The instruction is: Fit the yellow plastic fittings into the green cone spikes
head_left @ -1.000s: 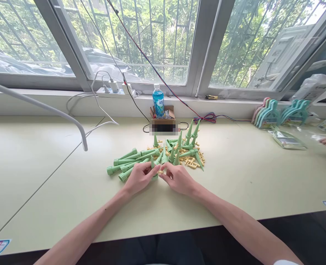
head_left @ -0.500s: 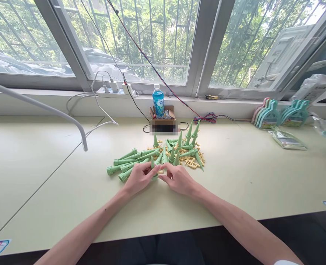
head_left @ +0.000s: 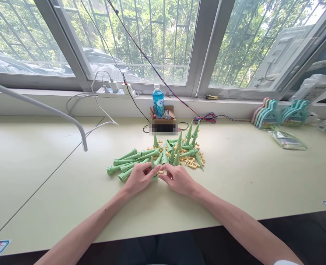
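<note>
My left hand (head_left: pixel 139 178) is closed round a green plastic spike (head_left: pixel 153 164) that stands tip-up between my hands. Fingers of my right hand (head_left: pixel 178 179) pinch a small yellow piece (head_left: pixel 161 172) right against the spike's side. Both hands rest on the pale green table (head_left: pixel 69 191). Just behind them lies a heap of green spikes (head_left: pixel 132 159), some flat on the left, some upright on the right (head_left: pixel 192 133). Several small yellow pieces (head_left: pixel 190 162) are scattered among them.
A small cardboard box (head_left: pixel 163 119) and a blue-labelled bottle (head_left: pixel 158 100) stand at the back by the window sill. Cables (head_left: pixel 102 110) trail over the left of the table. Coloured packaged items (head_left: pixel 276 114) and a clear packet (head_left: pixel 287 140) lie at the far right.
My hands have hardly moved on the spike. Another person's hand at the far right edge, seen a second ago, has gone from view.
</note>
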`<state>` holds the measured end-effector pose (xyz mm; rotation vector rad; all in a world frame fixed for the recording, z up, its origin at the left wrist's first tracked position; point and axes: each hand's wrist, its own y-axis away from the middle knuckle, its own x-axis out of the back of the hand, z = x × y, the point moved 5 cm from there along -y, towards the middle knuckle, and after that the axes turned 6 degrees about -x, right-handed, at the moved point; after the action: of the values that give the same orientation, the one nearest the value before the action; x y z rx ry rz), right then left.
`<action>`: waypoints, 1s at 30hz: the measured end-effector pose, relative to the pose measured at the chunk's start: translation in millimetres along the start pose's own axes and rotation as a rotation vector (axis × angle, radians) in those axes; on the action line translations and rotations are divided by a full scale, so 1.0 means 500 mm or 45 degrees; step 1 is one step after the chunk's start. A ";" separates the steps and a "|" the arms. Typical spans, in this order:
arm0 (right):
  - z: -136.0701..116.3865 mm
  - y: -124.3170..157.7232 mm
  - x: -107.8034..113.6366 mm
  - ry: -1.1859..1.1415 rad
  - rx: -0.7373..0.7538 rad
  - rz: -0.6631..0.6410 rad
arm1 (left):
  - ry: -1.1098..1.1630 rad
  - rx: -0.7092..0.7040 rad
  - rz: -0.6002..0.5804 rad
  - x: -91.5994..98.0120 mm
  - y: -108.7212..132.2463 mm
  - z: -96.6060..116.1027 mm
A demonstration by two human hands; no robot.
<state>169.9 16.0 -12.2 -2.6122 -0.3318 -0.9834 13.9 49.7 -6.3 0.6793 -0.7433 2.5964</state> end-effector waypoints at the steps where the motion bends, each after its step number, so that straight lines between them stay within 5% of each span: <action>1: 0.000 0.000 0.000 -0.012 -0.004 0.000 | -0.001 0.001 0.002 0.000 0.000 0.000; 19: 0.006 -0.002 -0.005 0.100 0.028 0.000 | 0.288 0.126 -0.146 -0.003 -0.002 0.002; 30: 0.003 0.000 -0.001 -0.037 -0.035 0.006 | 0.317 0.189 -0.073 0.000 -0.005 0.013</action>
<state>170.2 16.5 -13.6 -2.6529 -0.3213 -0.9558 17.4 48.1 -0.4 0.3995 -0.4517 2.6366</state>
